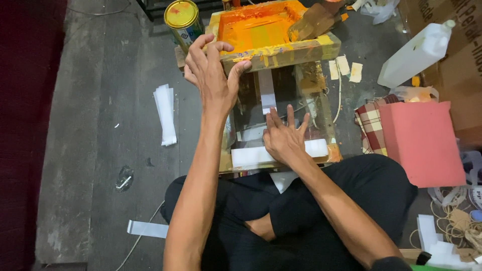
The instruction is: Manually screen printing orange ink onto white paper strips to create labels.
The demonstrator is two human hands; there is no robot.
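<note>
Left hand raised, fingers spread and curled onto the near edge of the orange-stained printing frame, which sits tilted up, hinged at the far side; right hand flat, fingers apart, pressing on a white paper strip on the glass base under the frame; strip's long axis runs away from the person, lying just ahead of the right fingertips; right hand nearer the strip, left hand nearer the frame; yellow can left of the frame.
</note>
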